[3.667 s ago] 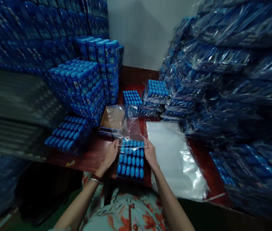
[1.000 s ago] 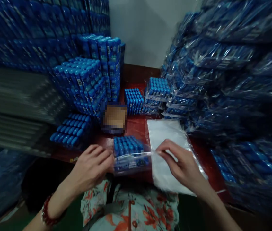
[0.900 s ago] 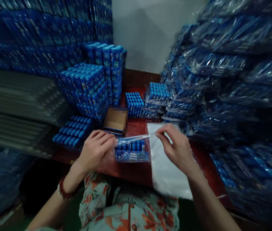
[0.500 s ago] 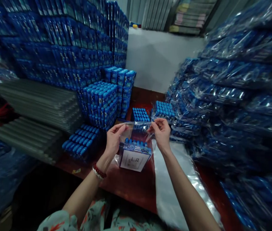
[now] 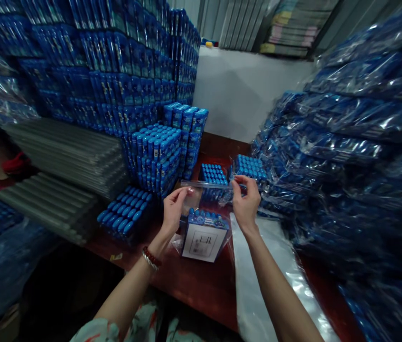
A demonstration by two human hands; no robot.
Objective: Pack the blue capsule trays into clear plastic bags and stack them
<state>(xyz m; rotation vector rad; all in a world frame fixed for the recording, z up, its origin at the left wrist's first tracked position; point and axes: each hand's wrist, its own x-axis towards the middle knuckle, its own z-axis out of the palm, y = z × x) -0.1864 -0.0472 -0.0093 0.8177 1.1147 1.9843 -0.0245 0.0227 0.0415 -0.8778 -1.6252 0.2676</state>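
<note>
Left hand (image 5: pixel 174 206) and right hand (image 5: pixel 246 202) each pinch an end of the clear plastic bag's (image 5: pixel 206 209) mouth, blue tray of tubes (image 5: pixel 204 233) hanging inside above the red-brown table (image 5: pixel 193 285); best to keep the mouth taut and level.
</note>
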